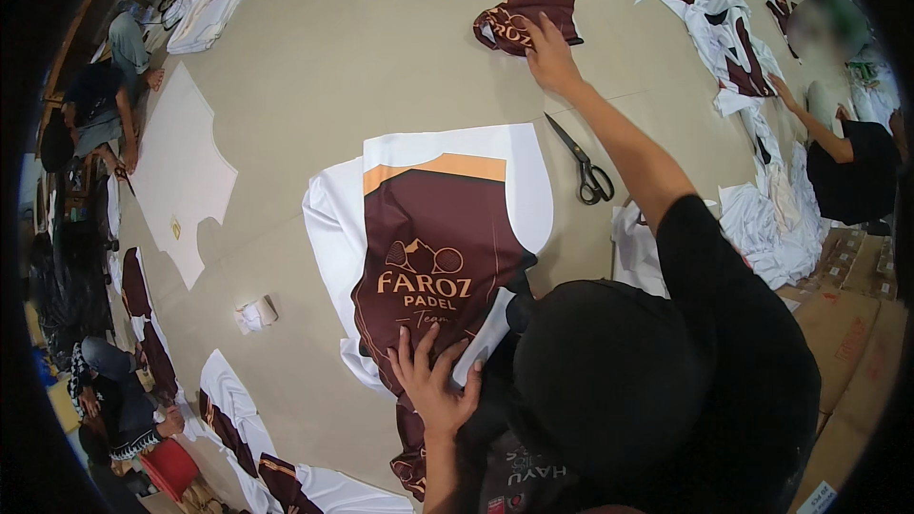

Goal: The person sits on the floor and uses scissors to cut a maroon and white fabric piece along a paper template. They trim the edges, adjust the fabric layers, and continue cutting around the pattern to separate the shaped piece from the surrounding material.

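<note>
In front of me lies a maroon garment panel (433, 214) with an orange band and orange print, on top of white-edged cloth (524, 167). My left hand (433, 381) rests flat on the panel's lower part, fingers spread. Reaching far out, my right hand (547, 48) lies on a small folded maroon cloth piece (557, 9), its fingers stretched over the cloth; whether they press a fold of it is hard to tell. Black-handled scissors (592, 176) lie on the floor between the panel and my right forearm, touched by neither hand.
A white cut cloth piece (186, 162) lies at left, near a small white bundle (255, 314). White and maroon cloth (709, 14) lines the right side, by cardboard boxes (852, 347). Co-workers sit at left and right; one holds scissors (124, 176). A red stool (169, 468) stands lower left.
</note>
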The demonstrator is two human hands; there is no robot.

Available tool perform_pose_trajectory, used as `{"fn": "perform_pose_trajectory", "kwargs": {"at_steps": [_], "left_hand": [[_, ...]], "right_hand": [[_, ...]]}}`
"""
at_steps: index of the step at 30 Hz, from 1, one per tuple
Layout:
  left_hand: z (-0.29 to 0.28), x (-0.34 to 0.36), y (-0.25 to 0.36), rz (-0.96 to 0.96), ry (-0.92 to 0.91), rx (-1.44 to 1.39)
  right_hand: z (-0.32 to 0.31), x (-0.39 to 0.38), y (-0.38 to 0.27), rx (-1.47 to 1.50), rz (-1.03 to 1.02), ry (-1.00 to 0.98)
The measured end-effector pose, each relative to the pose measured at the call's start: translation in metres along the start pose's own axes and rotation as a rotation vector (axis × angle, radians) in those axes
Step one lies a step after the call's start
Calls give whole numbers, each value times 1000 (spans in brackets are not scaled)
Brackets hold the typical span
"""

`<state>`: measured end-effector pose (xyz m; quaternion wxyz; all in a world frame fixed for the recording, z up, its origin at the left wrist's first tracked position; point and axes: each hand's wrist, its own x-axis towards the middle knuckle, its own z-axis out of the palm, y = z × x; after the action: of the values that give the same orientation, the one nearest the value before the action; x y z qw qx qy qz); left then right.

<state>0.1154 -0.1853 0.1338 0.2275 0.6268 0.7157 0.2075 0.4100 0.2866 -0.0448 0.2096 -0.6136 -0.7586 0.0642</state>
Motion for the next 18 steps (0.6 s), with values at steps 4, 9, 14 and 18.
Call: {"fn": "perform_pose_trajectory", "kwargs": {"at_steps": [4,9,14,18], "left_hand": [[-5,10,15,28,-175,220],[36,25,-4,269,-265,428],[104,59,-22,259,-490,585],[79,83,2,209,-556,314]], "right_hand": [[-30,-100,17,119,187,-34],[-48,-211,-8,70,235,-20],[-51,-254,31,11,397,177],[-66,-288,75,-128,573,275]]}}
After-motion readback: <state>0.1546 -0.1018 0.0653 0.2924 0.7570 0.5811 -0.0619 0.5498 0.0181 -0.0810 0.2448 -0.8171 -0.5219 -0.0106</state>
